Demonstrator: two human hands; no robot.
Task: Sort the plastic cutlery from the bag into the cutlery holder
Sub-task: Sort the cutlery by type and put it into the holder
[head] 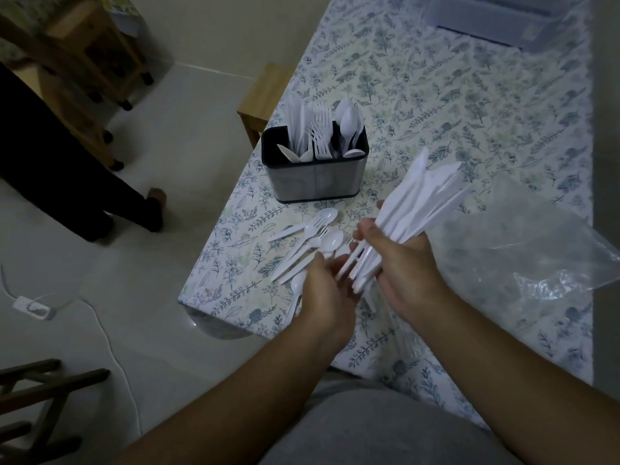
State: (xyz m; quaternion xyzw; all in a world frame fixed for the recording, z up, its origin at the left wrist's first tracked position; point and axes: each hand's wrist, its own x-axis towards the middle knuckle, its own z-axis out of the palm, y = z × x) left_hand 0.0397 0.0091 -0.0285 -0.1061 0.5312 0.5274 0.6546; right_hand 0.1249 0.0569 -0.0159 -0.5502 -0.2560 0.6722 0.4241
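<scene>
My right hand (407,263) grips a thick bundle of white plastic knives (422,193), blades pointing up and away. My left hand (327,290) touches the handle ends of that bundle with its fingers spread. A loose pile of white spoons and forks (315,239) lies on the table just left of my hands. The metal cutlery holder (315,176) stands behind the pile, with knives, forks and spoons upright in separate compartments. The clear plastic bag (523,250) lies crumpled to the right of my right hand.
The table (469,105) carries a leaf-patterned cloth and its left edge and near corner are close to the pile. A clear plastic box (496,18) sits at the far end. A person's legs (84,196), wooden furniture and a floor cable are at the left.
</scene>
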